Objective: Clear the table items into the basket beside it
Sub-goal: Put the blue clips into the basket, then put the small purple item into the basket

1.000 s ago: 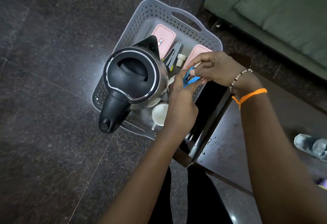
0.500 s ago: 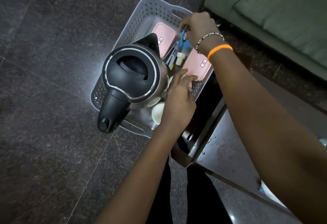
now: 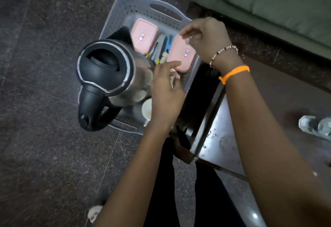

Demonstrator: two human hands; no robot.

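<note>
A grey perforated basket (image 3: 125, 4) stands on the dark floor beside the table (image 3: 220, 148). Inside it are a black and steel kettle (image 3: 105, 70), two pink lidded boxes (image 3: 144, 35) (image 3: 180, 54), a grey peeler-like tool (image 3: 157, 46), a blue clip (image 3: 168, 44) lying between the boxes, and a white cup (image 3: 146, 110). My right hand (image 3: 206, 35) hovers over the right pink box with loose fingers, holding nothing. Empty too, my left hand (image 3: 166, 94) is spread above the basket's near side, next to the kettle.
A green sofa (image 3: 268, 2) fills the top right. A clear plastic bottle (image 3: 315, 124) lies on the table at the right edge. A dark open drawer or ledge (image 3: 198, 105) of the table sits against the basket. My legs are below.
My right hand carried the blue clip from near my left hand to the far side of the basket, let it go between the pink boxes, and has drawn back slightly.
</note>
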